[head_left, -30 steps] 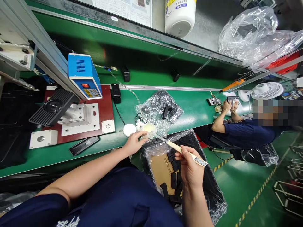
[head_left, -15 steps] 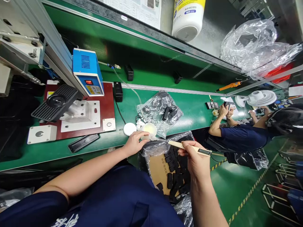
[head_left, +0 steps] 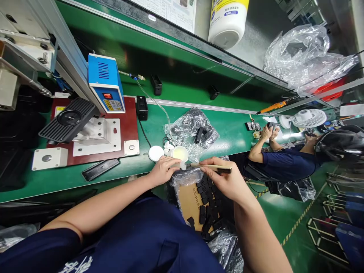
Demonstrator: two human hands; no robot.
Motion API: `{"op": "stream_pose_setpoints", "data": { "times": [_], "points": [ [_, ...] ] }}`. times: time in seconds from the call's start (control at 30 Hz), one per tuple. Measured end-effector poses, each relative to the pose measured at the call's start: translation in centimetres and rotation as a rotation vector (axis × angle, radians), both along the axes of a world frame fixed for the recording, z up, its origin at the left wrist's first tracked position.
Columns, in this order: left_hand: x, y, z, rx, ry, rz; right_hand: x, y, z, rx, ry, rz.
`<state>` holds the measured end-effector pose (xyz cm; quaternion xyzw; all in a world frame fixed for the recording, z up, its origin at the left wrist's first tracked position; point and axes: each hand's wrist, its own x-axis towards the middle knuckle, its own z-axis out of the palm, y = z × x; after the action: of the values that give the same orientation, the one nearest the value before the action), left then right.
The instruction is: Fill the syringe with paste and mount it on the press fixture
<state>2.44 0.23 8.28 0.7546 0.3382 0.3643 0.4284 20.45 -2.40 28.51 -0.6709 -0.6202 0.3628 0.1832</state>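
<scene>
Near the bench's front edge my left hand (head_left: pixel 164 171) pinches a small translucent white piece (head_left: pixel 182 165) at its fingertips. My right hand (head_left: pixel 223 177) grips a beige-handled brush (head_left: pixel 216 168) whose tip points left and meets or nearly meets that piece; the exact contact is too small to tell. Just behind the fingers sits a round dish (head_left: pixel 180 153) with pale yellow contents. A white round lid (head_left: pixel 156 153) lies to its left.
A clear bag (head_left: pixel 193 131) with black cables lies behind the dish. A machine base (head_left: pixel 129 129) and a blue box (head_left: pixel 105 83) stand left. Below the bench edge, an open carton (head_left: pixel 187 201) holds black parts. A co-worker (head_left: pixel 284 165) works at the right.
My right hand has moved left and up, bringing the brush to the small piece and turning its handle more level. My left hand has hardly moved. The view has shifted slightly.
</scene>
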Motion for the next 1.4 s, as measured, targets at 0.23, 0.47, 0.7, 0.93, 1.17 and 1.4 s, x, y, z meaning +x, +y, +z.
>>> {"op": "stream_pose_setpoints", "data": {
  "times": [0.23, 0.47, 0.7, 0.93, 1.17, 1.4],
  "points": [
    [-0.6, 0.1, 0.0, 0.098, -0.007, -0.02, -1.1, 0.0, 1.7, 0.007, -0.062, 0.048],
    [-0.8, 0.2, 0.1, 0.185, -0.037, 0.028, -2.4, -0.6, 1.9, 0.072, -0.113, -0.009],
    [-0.8, -0.1, 0.3, 0.208, -0.024, 0.025, -2.9, -1.1, 1.6, 0.085, -0.127, -0.061],
    [-0.7, -0.2, 0.8, 0.248, -0.02, 0.016, -3.0, -1.6, 1.6, 0.083, -0.104, -0.095],
    [-0.6, -0.2, 1.9, 0.275, -0.045, -0.01, -2.9, -1.7, 1.8, 0.089, -0.119, -0.106],
    [-0.6, -0.3, 1.6, 0.283, -0.048, 0.029, -2.8, -2.5, 2.9, 0.106, -0.111, -0.174]
  ]
}}
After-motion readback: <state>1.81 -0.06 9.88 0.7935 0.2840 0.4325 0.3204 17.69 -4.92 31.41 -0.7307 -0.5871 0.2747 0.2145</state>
